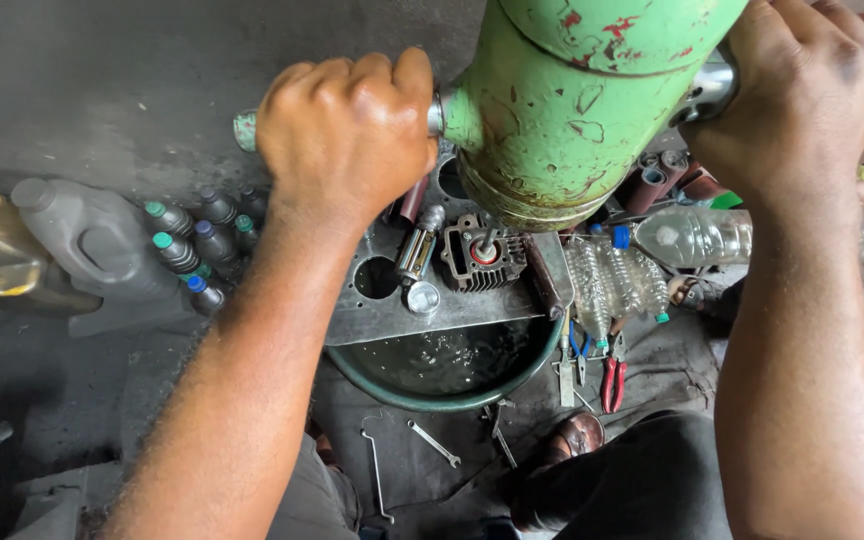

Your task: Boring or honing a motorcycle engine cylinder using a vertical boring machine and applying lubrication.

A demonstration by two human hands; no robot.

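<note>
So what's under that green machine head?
Under the green head a finned cylinder block sits on a metal plate, over a basin of dark liquid. The head covers the plate's far part. Both hands grip its side handles.

Both arms reach forward and up. The left hand (347,130) is clenched in a fist, knuckles up; the right hand (802,90) likewise, fingers curled tight.

The machine body (572,100) is pale green with chipped red patches. The pliers (612,380) have red handles, the basin (432,395) a dark green rim, and the small grey bottles (187,245) green and blue caps.
</note>
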